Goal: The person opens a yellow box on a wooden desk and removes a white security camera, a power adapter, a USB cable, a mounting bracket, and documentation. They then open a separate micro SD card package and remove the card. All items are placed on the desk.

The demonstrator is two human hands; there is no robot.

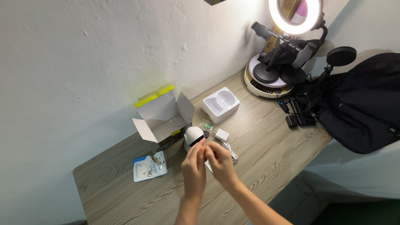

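My left hand (194, 166) and right hand (221, 160) meet fingertip to fingertip above the table (266, 137), pinched on something too small to tell. The white camera (193, 137) stands just beyond them on the far side, nearer my left hand, touching neither, beside the open box (164, 116).

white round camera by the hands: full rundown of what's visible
The small white camera is a rounded, dome-like unit of glossy plastic with a dark band across its front. It stands upright on the wood-grain desk, just in front of the open cardboard box and left of the white plug adapter. Its lower part is hidden behind the left hand, whose fingertips are at or right above it; contact can't be told. The right hand is beside it.
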